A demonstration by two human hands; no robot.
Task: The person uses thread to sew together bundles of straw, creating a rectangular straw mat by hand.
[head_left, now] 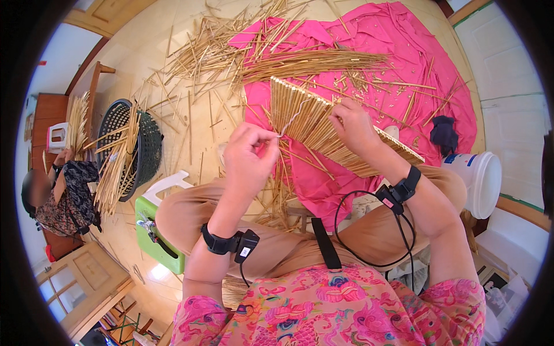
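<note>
A panel of straw-coloured reed stalks [314, 128] laid side by side slants across my lap, its cut ends forming a pale upper edge. My left hand [249, 153] is closed in a pinch at the panel's left side, holding the end of a thin white cord [296, 115]. That cord runs up across the stalks towards the upper edge. Over the panel's right half, my right hand [355, 128] has its fingers bent and pressed together at the upper edge; what lies under the fingertips is partly hidden.
Beyond the panel, a stalk bundle [323, 62] and loose pieces lie on a pink cloth [444, 86]. At right stand a white bucket [485, 184] and dark cloth [444, 135]. Leftward are a green stool [151, 248] bearing pliers, a dark basket [149, 153] and another person [69, 196] holding stalks.
</note>
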